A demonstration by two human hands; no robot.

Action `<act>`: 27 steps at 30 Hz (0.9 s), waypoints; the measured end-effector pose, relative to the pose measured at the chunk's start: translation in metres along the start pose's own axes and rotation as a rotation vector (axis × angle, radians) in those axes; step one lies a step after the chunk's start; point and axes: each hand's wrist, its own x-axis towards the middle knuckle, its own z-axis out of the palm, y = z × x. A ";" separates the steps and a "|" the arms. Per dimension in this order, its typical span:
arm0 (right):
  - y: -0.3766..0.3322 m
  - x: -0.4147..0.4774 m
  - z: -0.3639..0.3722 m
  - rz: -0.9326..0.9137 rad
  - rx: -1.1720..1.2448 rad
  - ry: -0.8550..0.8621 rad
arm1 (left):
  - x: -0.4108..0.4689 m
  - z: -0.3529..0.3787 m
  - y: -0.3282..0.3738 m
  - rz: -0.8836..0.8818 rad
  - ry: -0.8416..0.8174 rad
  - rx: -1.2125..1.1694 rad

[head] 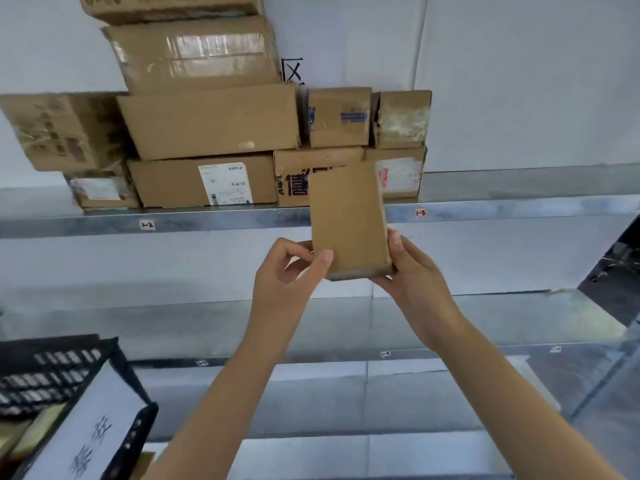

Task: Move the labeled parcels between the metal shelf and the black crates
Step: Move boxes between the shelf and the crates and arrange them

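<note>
I hold a small brown cardboard parcel (348, 220) upright in front of the metal shelf (519, 209). My left hand (294, 268) pinches its lower left edge with thumb and fingers. My right hand (412, 275) grips its lower right corner from the side and beneath. The face turned to me is plain, with no label showing. A black crate (52, 372) sits at the bottom left, with a white sign (93, 427) on its side.
Several cardboard boxes are stacked on the upper shelf, among them a box with a white shipping label (227, 183) and two small boxes (339, 117) on top. Small tags (420, 213) mark the shelf edge. Lower shelf levels (485, 323) lie below my hands.
</note>
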 end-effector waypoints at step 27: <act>0.080 -0.015 0.042 0.239 -0.206 -0.300 | -0.042 -0.071 -0.032 -0.194 0.142 0.062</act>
